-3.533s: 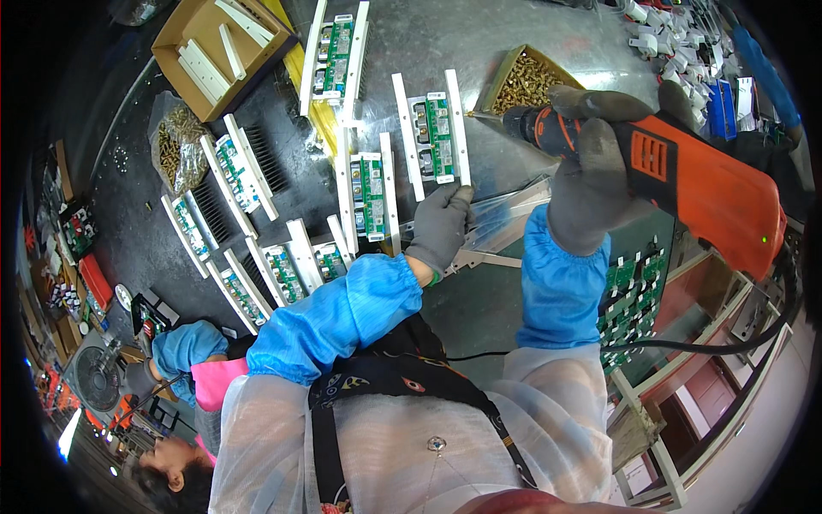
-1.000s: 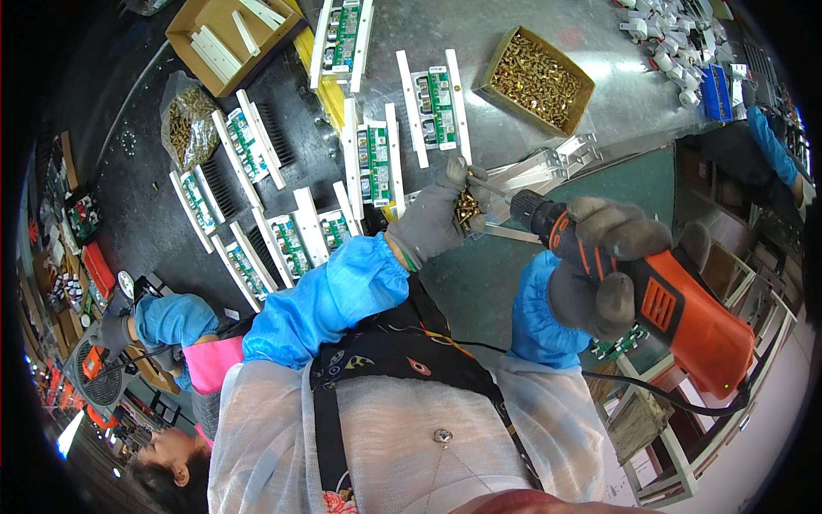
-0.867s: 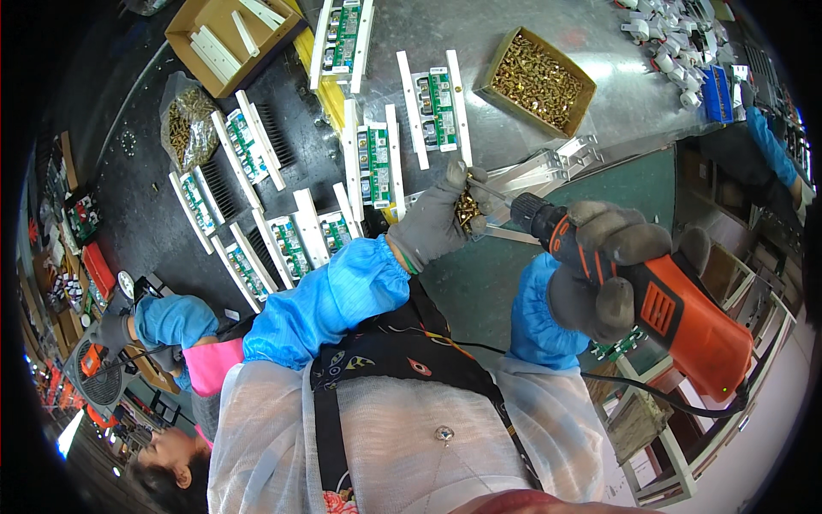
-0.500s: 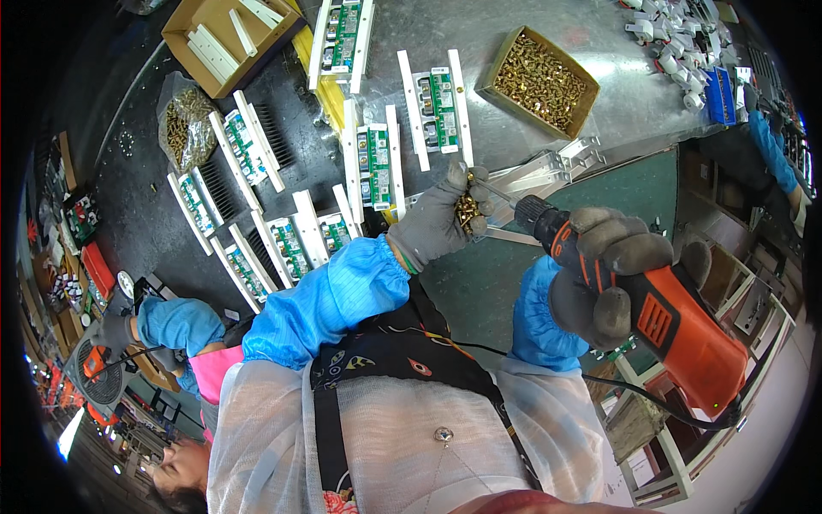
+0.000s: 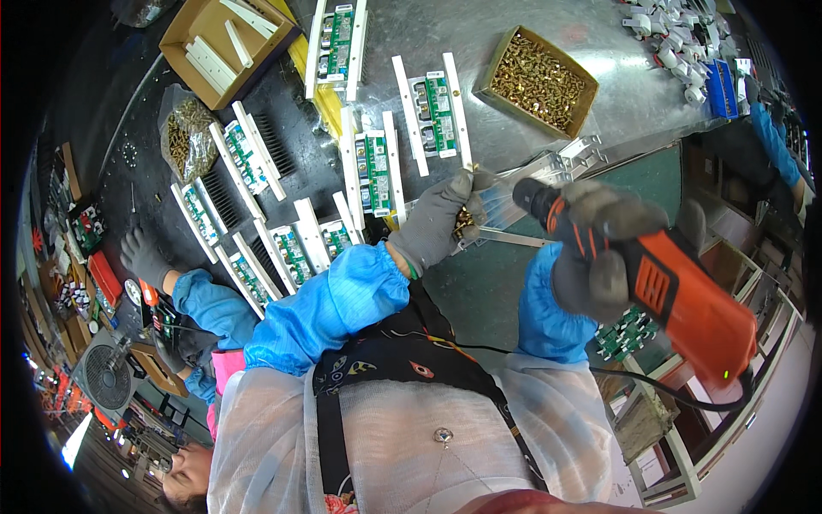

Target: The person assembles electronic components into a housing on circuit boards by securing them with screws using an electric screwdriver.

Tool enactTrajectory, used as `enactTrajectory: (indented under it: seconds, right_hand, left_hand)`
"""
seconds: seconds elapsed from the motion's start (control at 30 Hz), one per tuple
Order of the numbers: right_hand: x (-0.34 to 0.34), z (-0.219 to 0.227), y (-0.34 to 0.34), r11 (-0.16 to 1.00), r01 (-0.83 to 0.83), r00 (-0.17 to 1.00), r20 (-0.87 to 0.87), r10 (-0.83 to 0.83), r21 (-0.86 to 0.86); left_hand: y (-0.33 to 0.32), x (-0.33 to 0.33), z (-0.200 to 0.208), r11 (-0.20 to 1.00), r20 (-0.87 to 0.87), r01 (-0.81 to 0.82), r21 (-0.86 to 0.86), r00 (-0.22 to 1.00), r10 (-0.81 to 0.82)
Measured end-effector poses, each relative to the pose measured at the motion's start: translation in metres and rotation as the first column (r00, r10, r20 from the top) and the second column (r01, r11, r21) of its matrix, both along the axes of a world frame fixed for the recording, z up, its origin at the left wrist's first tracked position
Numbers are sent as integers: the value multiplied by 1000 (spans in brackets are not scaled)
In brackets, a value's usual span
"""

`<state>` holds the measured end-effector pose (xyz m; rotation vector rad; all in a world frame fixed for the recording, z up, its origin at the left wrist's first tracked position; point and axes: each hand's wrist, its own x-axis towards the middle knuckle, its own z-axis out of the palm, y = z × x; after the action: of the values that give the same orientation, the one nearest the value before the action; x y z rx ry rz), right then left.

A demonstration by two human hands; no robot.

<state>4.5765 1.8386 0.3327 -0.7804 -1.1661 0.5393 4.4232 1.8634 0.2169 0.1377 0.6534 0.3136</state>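
Note:
My left hand [image 5: 428, 224], in a grey glove, is curled around several brass screws [image 5: 463, 224]. Its thumb and fingertips pinch close to the lower end of a white bar [image 5: 458, 111]. That bar runs along a green circuit board [image 5: 441, 111] with a second white bar on its other side. My right hand [image 5: 599, 278], also gloved, grips an orange and black electric screwdriver [image 5: 698, 313]. The tool's nose points left toward my left fingertips; its bit is smeared by motion, so I cannot tell whether it touches a screw.
A cardboard box of brass screws [image 5: 548, 81] sits beyond my hands. More boards with white bars [image 5: 372, 171] stand to the left, near a bag of screws [image 5: 187, 137] and a box of white bars [image 5: 210, 64]. Metal brackets [image 5: 556, 167] lie by the table edge. A co-worker's gloved hand [image 5: 145, 257] is at far left.
My left hand has turned, showing fewer of the screws. The electric screwdriver has shifted slightly, its nose moving up and its rear end to the right. The co-worker's hand has reached onto the table.

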Motion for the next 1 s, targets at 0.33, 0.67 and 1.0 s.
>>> enactTrajectory:
  seconds: [0.33, 0.67, 1.0]
  right_hand:
    - [-8, -32, 40, 928, 352, 933, -28, -358, -123]
    - [-12, -38, 49, 950, 284, 957, -22, -289, -129]
    - [-21, -47, 52, 970, 187, 970, 187, -157, -157]
  left_hand:
    - [-7, 15, -19, 1000, -429, 29, -11, 903, -31]
    - [4, 23, -9, 1000, -544, 9, -7, 839, -12]
    - [-2, 25, -23, 993, -485, -107, 48, 867, 117]
